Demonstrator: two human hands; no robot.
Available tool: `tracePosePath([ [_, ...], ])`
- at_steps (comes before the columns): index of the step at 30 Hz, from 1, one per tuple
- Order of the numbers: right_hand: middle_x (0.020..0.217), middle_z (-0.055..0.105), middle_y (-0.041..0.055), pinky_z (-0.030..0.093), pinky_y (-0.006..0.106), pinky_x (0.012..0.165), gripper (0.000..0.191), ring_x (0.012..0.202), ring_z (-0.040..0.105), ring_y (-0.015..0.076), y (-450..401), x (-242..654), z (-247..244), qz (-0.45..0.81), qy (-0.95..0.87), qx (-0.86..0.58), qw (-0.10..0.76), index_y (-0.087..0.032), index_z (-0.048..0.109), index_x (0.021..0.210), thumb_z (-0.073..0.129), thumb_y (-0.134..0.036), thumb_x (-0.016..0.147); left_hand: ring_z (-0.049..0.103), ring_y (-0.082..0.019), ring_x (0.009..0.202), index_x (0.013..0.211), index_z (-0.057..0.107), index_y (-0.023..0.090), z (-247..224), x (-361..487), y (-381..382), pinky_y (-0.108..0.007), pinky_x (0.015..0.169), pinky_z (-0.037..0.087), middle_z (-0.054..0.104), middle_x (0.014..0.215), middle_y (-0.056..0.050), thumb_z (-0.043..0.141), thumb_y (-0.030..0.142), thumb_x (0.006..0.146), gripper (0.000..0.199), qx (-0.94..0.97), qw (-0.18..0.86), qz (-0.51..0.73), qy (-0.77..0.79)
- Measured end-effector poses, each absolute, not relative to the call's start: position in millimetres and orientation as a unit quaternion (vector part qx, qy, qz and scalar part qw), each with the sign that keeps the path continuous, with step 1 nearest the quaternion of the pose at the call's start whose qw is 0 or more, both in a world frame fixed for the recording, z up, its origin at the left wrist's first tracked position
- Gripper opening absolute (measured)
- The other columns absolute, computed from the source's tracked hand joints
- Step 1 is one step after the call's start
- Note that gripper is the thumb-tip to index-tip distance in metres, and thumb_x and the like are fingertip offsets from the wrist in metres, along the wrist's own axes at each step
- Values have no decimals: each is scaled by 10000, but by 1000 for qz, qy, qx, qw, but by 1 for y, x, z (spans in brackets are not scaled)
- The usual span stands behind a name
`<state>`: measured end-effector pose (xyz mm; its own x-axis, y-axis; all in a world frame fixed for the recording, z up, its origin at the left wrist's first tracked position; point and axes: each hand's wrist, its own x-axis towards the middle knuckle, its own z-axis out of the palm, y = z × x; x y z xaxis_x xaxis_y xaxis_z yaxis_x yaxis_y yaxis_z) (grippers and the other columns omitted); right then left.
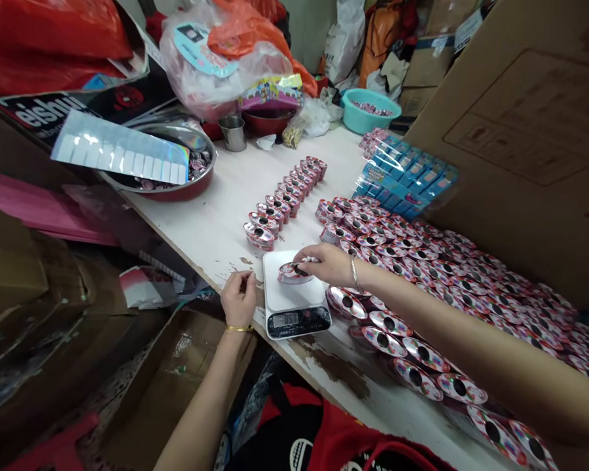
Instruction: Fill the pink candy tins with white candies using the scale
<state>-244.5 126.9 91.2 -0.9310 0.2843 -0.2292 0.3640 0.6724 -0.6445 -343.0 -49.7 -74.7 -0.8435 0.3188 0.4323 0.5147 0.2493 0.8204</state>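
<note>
A white kitchen scale [294, 301] with a black display strip lies near the table's front edge. On its plate is a small oval red-and-silver pack [292, 273] with a dark round centre, and my right hand [324, 263] grips the pack's right end. My left hand [239, 297] rests at the table edge just left of the scale, its fingers curled; whether they hold anything is hidden. Behind the scale, a row of similar packs [285, 196] runs away from me. Many more packs [422, 261] crowd the table to the right, under and beyond my right forearm.
A steel bowl [203, 180] of small items, with a clear strip package [122, 154] across it, stands at the left. Further back are a metal cup [233, 133], a turquoise basin [370, 114] and blue wrapped boxes [403, 175]. A large carton [535, 131] rises at the right.
</note>
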Motion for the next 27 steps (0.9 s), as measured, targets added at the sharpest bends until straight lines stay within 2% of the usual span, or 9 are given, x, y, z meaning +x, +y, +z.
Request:
tracePosePath([
  [4, 780, 684, 22, 458, 248, 707, 185, 713, 592, 139, 127, -245, 90, -345, 919, 181, 67, -174, 734, 855, 571, -94, 820, 539, -124, 684, 817, 615, 175, -76, -343, -48, -248, 656, 444, 597, 749, -19, 512, 361, 885, 223, -266, 91, -549, -788],
  [9, 878, 706, 54, 463, 242, 758, 222, 784, 617, 147, 127, -245, 91, -323, 930, 156, 80, -150, 736, 957, 532, -138, 869, 540, -116, 684, 826, 621, 172, -77, -342, -48, -239, 656, 438, 600, 750, -16, 523, 356, 884, 217, -269, 96, -545, -788],
  [15, 865, 706, 47, 448, 230, 737, 211, 761, 596, 131, 125, -246, 94, -334, 919, 186, 94, -138, 742, 926, 539, -120, 868, 533, -112, 661, 814, 621, 172, -78, -343, -47, -233, 635, 427, 589, 727, -9, 531, 357, 882, 217, -269, 96, -544, -789],
  [18, 764, 671, 36, 430, 212, 684, 187, 682, 559, 101, 125, -245, 96, -416, 883, 207, 67, -117, 729, 830, 547, -76, 846, 533, -110, 657, 811, 620, 172, -79, -343, -46, -232, 633, 425, 591, 726, -8, 527, 360, 884, 222, -269, 95, -544, -789],
  [21, 594, 548, -13, 317, 191, 477, 160, 485, 409, 58, 127, -237, 101, -569, 778, 259, 60, -105, 693, 856, 534, -111, 867, 537, -112, 670, 814, 621, 170, -79, -343, -46, -232, 634, 425, 592, 730, -9, 527, 361, 884, 223, -270, 95, -542, -790],
  [24, 593, 502, -25, 173, 182, 408, 133, 434, 336, 35, 134, -224, 105, -702, 646, 295, 53, -106, 662, 913, 543, -152, 874, 539, -114, 680, 810, 621, 170, -79, -343, -46, -232, 632, 425, 596, 736, -11, 528, 362, 881, 225, -270, 93, -542, -791],
  [27, 634, 517, -14, 155, 178, 407, 119, 445, 357, 31, 142, -212, 103, -763, 568, 308, 19, -110, 650, 902, 608, -209, 851, 539, -114, 677, 809, 622, 172, -79, -343, -46, -232, 629, 425, 595, 735, -10, 528, 360, 880, 222, -269, 91, -542, -791],
])
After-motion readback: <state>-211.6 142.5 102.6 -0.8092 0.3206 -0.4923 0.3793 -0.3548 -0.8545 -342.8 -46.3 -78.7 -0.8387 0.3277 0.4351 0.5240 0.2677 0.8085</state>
